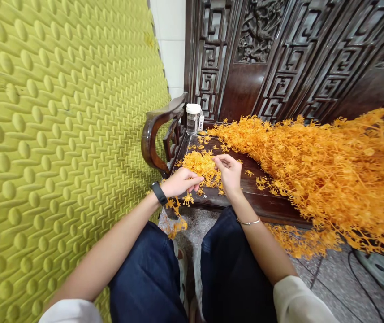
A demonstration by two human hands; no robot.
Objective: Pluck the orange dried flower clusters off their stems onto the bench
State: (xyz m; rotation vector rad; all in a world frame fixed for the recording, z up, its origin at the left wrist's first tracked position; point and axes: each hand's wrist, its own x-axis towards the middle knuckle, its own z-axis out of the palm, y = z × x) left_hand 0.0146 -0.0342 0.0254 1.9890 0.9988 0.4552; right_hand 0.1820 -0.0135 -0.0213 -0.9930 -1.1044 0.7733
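Note:
My left hand [183, 181], with a black band on the wrist, is closed on an orange artificial flower sprig [177, 220]. The sprig's branches hang below that hand, past the bench's front edge. My right hand [229, 172], wearing a thin bangle, is pinched at the right side of a pile of loose orange florets [198, 162]. Whatever sits between its fingertips is too small to make out. Both hands are over the dark wooden bench seat [245, 190], a short gap apart.
A big heap of orange artificial flower stems [333, 166] covers the bench's right side. At the back left stands a clear jar with a white lid [193, 117], near a curved armrest [151, 134]. Yellow-green padded wall [60, 112] rises on the left. A black cable [363, 280] lies at right.

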